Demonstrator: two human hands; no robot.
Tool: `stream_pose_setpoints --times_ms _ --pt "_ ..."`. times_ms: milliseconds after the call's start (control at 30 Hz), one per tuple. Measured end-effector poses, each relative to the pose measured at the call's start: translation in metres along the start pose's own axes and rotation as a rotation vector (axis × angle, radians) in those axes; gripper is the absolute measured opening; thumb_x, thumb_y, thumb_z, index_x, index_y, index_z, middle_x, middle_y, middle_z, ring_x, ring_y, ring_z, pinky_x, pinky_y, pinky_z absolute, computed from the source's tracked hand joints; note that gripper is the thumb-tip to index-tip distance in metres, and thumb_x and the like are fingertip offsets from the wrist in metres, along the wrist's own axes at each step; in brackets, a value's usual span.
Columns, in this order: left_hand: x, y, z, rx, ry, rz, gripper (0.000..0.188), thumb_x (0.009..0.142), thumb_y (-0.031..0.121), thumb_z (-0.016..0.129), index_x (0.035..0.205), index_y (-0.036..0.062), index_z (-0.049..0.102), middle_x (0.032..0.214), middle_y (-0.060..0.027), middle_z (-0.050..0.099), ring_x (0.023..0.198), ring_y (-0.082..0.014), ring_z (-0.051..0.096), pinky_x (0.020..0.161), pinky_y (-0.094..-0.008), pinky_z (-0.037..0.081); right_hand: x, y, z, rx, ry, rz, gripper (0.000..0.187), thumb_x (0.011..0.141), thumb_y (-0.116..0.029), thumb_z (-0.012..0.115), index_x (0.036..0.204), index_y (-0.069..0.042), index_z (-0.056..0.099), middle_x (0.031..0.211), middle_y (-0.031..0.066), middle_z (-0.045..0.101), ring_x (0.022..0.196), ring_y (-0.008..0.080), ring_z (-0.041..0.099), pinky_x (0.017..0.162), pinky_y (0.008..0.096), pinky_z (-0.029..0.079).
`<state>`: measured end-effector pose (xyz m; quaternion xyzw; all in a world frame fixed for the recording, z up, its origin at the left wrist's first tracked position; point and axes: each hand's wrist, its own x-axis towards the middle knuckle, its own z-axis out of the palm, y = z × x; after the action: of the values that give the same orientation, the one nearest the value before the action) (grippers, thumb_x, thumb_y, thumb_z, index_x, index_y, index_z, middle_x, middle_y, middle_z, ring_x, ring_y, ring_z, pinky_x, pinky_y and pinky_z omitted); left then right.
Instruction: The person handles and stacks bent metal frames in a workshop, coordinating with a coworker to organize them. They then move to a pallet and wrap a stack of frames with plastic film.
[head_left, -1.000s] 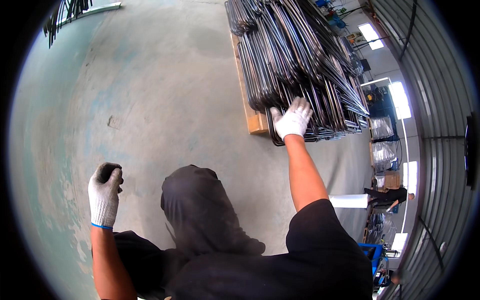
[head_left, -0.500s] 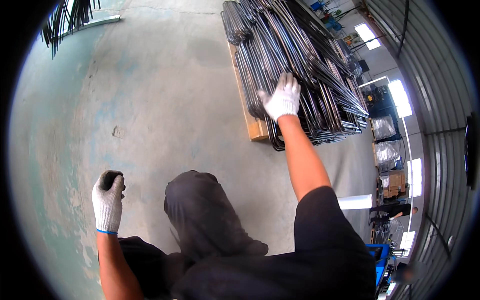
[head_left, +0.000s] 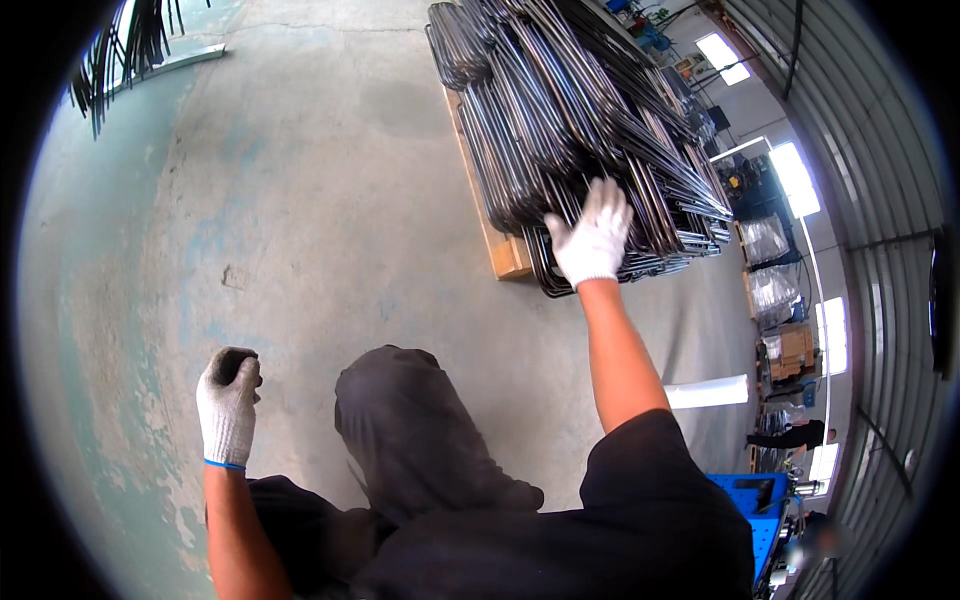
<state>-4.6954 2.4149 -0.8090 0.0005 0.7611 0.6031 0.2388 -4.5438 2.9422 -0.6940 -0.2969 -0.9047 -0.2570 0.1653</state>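
A big stack of dark, shiny bent metal tubes (head_left: 520, 130) lies on a wooden pallet (head_left: 513, 258) ahead and to the right. My right hand (head_left: 595, 235), in a white knitted glove, is over the near end of the stack with its fingers spread. Whether the palm touches the tubes cannot be made out. Off to the left, my left hand (head_left: 230, 395) hangs above the floor in a white glove with a dark palm and a blue cuff edge. Its fingers are curled in, and no object shows in them.
More dark rods (head_left: 125, 60) hang at the far left. On the right are a white roll (head_left: 706, 391), a blue metal bench (head_left: 750, 497), plastic-wrapped goods (head_left: 768, 240) and cardboard boxes (head_left: 797, 345). A person in dark clothes (head_left: 795, 436) stands beyond.
My right hand has drawn back toward me and slightly right across the tube stack, its fingers spreading wider. My left hand has shifted a little to the right, still curled.
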Motion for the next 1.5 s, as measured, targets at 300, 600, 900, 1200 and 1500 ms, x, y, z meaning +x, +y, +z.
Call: stream_pose_setpoints --times_ms 300,600,900,1200,1500 --pt "-0.006 0.009 -0.004 -0.009 0.018 0.015 0.015 0.104 0.014 0.066 0.106 0.0003 0.072 0.085 -0.0020 0.066 0.074 -0.0109 0.062 0.062 -0.0279 0.051 0.080 -0.037 0.005 0.019 0.017 0.016 0.108 0.089 -0.057 0.077 0.164 0.007 0.032 0.172 0.0247 0.032 0.162 0.0423 0.023 0.134 0.0570 0.016" --pt "0.004 -0.010 -0.006 0.008 -0.021 -0.006 0.016 0.102 0.012 0.065 0.108 0.0000 0.073 0.088 -0.0040 0.069 0.077 -0.0126 0.065 0.064 -0.0294 0.052 0.003 0.037 -0.029 -0.159 0.078 0.268 0.104 0.090 -0.057 0.076 0.163 0.005 0.036 0.169 0.0261 0.037 0.158 0.0436 0.031 0.131 0.0636 0.016" --pt "0.010 -0.014 0.002 0.036 -0.041 -0.017 0.016 0.101 0.011 0.066 0.106 -0.0017 0.073 0.083 -0.0057 0.070 0.070 -0.0126 0.064 0.060 -0.0294 0.052 0.084 0.014 -0.047 0.089 0.295 0.101 0.102 0.094 -0.062 0.072 0.163 0.003 0.035 0.166 0.0276 0.039 0.157 0.0443 0.033 0.131 0.0633 0.020" --pt "0.011 -0.022 -0.011 0.051 0.039 -0.004 0.013 0.100 0.011 0.066 0.102 0.0005 0.073 0.082 -0.0052 0.069 0.068 -0.0133 0.065 0.057 -0.0303 0.054 0.187 0.008 -0.038 0.115 -0.089 0.192 0.096 0.091 -0.058 0.075 0.163 -0.005 0.040 0.157 0.0191 0.055 0.150 0.0328 0.046 0.129 0.0540 0.028" --pt "0.027 -0.041 -0.003 0.101 0.012 0.003 0.015 0.098 0.011 0.067 0.100 -0.0015 0.074 0.081 -0.0075 0.071 0.068 -0.0152 0.067 0.056 -0.0313 0.054 0.193 0.019 -0.045 0.106 -0.084 0.194 0.081 0.095 -0.063 0.070 0.150 -0.006 0.054 0.143 0.0171 0.065 0.138 0.0319 0.058 0.119 0.0485 0.043"
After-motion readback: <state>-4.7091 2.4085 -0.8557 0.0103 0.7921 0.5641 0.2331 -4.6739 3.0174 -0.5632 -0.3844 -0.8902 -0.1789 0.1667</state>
